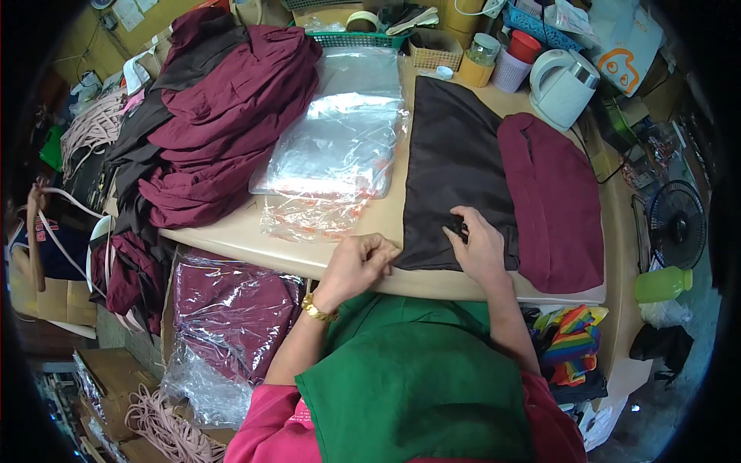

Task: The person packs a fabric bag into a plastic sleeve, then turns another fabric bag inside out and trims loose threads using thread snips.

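A folded garment lies flat on the table, with a black cloth part (451, 170) to the left and a folded maroon part (552, 204) to the right. My left hand (359, 266), with a gold-coloured watch or bracelet at the wrist, is pinched closed at the black cloth's near left corner. Over the black cloth's near half, my right hand (480, 245) curls its fingers around a small dark thing (460, 227). Whether that is gathered cloth or a separate small tool cannot be made out.
Clear plastic bags (340, 139) are stacked left of the black cloth. Beyond them a large maroon and black fabric heap (231, 116) covers the table's left end. A white kettle (563, 86) and jars stand at the back right. Below the table's left edge sits a plastic-wrapped maroon bundle (231, 309).
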The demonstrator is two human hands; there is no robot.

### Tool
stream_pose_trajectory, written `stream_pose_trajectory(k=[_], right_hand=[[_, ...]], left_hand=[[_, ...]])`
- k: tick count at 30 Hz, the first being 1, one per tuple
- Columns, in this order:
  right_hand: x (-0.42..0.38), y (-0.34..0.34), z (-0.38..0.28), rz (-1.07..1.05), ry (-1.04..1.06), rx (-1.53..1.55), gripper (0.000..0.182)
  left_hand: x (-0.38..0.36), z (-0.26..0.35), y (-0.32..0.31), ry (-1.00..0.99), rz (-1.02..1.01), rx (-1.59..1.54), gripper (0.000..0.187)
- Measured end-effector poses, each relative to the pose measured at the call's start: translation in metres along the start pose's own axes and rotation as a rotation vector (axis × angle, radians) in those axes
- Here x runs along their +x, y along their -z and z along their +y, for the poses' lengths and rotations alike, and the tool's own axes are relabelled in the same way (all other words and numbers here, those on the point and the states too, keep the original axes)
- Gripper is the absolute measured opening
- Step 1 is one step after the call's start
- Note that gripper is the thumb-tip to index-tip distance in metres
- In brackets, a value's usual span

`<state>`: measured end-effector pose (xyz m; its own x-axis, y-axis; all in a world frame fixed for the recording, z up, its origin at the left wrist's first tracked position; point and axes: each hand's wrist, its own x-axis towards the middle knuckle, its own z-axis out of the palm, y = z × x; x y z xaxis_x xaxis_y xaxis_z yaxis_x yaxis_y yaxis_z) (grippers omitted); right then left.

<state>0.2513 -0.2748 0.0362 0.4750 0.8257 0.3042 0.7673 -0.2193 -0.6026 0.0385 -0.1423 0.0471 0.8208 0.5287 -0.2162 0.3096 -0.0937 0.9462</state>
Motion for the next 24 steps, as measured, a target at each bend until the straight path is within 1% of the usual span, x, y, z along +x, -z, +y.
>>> stream_pose_trajectory(k=[1,2,4,5,7,8,9,11,13,15,16,19,20,22,23,24], right_hand=[[0.000,0.002,0.001,-0.025,0.007,-0.059,0.028],[-0.001,0.004,0.003,-0.049,0.009,-0.117,0.030],[-0.001,0.008,0.004,-0.054,-0.021,-0.106,0.029],[0.000,0.009,0.003,-0.059,-0.030,-0.097,0.029],[-0.001,0.006,0.004,-0.071,-0.041,-0.081,0.029],[0.000,0.003,0.006,-0.040,-0.021,-0.053,0.028],[0.000,0.001,0.008,-0.008,-0.001,-0.026,0.027],[0.000,0.000,0.008,0.005,0.011,-0.031,0.027],[0.000,0.001,0.007,0.022,0.017,-0.041,0.026],[-0.001,0.002,0.007,0.011,0.013,-0.027,0.027],[-0.002,0.004,0.005,0.009,0.012,-0.030,0.027],[0.000,0.009,0.002,-0.045,-0.017,-0.066,0.024],[0.000,0.008,0.003,-0.037,-0.014,-0.053,0.024],[-0.001,0.004,0.006,-0.032,-0.015,-0.032,0.024],[-0.001,0.002,0.008,-0.005,0.001,-0.014,0.026],[-0.001,0.001,0.009,0.022,0.018,0.002,0.028]], left_hand=[[0.003,-0.020,-0.003,-0.214,0.104,-0.198,0.022],[0.002,-0.021,0.006,-0.220,0.100,-0.197,0.022],[-0.006,-0.023,0.030,-0.157,0.383,-0.206,0.032],[-0.005,-0.033,0.041,-0.155,0.384,-0.205,0.032],[-0.001,-0.058,0.057,-0.018,0.406,-0.192,0.041],[-0.002,-0.044,0.048,-0.017,0.409,-0.189,0.041],[-0.001,-0.017,0.026,-0.074,0.402,-0.105,0.042],[0.009,-0.002,-0.014,-0.197,0.364,0.079,0.043],[0.015,-0.002,-0.026,-0.267,0.329,0.178,0.042],[0.018,0.010,-0.026,-0.205,0.049,0.450,0.033],[0.017,0.008,-0.024,-0.205,0.048,0.446,0.033],[0.016,-0.017,-0.006,-0.191,0.113,-0.019,0.032],[0.012,-0.021,0.003,-0.185,0.113,-0.016,0.032],[0.004,-0.028,0.022,-0.157,0.264,-0.062,0.032],[0.004,-0.042,0.030,-0.153,0.266,-0.058,0.032],[0.006,-0.053,0.034,-0.110,0.337,-0.162,0.034]])
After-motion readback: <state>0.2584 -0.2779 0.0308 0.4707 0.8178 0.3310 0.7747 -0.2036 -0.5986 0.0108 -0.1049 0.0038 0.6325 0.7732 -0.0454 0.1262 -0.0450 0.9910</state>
